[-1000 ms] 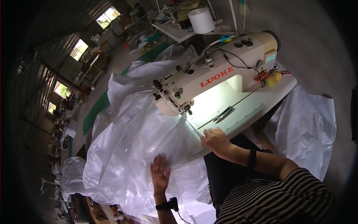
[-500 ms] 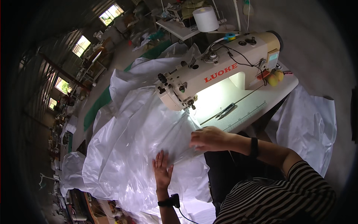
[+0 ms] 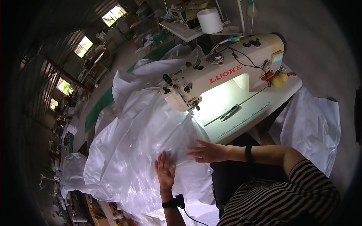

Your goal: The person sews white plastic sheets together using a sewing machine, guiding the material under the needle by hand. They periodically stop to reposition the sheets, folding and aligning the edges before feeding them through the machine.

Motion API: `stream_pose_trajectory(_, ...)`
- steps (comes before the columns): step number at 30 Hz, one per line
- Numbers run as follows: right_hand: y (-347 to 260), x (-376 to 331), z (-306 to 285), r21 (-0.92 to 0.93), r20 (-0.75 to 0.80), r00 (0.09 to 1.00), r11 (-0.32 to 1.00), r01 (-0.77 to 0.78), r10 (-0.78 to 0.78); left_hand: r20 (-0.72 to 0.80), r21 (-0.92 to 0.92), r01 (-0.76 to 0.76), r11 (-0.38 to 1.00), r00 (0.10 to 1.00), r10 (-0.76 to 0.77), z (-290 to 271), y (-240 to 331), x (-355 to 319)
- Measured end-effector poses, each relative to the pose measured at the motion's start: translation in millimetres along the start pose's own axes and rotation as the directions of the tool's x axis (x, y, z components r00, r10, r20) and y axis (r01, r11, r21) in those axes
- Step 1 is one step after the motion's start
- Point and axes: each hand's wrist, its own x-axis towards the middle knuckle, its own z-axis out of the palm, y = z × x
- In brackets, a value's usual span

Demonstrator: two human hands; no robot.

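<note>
Each grip spread and pinching nothing, the left hand [image 3: 164, 175] and right hand [image 3: 207, 152] lie over a white sheet [image 3: 128, 150] reaching the sewing machine's [image 3: 203, 81] left end, the work seemingly midway, remaining stitching unclear.

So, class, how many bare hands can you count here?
2: the left hand over the white sheet, the right hand further right, nearer the sewing machine. No others show.

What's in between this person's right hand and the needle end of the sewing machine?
Creased white sheeting fills the stretch between the right hand and the sewing machine's needle end; nothing else shows there in the head view.
</note>
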Motion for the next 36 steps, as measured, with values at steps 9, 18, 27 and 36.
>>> stream_pose_trajectory(9,-32.3,-23.3,-88.6,0.739,0.668,0.716,0.290,-0.608,-0.200,0.050,0.083,0.050,0.995,0.997,-0.054,-12.7,-3.7,-14.5)
stream_pose_trajectory(18,46.3,-14.0,-47.3,0.179,0.276,0.870,0.868,-0.464,0.408,-0.030,0.481,0.296,0.825,0.946,-0.322,-56.5,12.2,-56.1)
stream_pose_trajectory(27,36.3,-21.5,-21.7,-0.006,0.240,0.810,0.835,-0.550,0.536,-0.373,-0.051,0.239,0.970,0.896,-0.241,-71.0,53.4,-49.6)
stream_pose_trajectory(36,64.0,1.0,-33.6,0.096,0.139,0.840,0.837,-0.539,0.525,-0.172,0.008,0.124,0.992,0.978,-0.121,-13.9,25.8,-31.0)
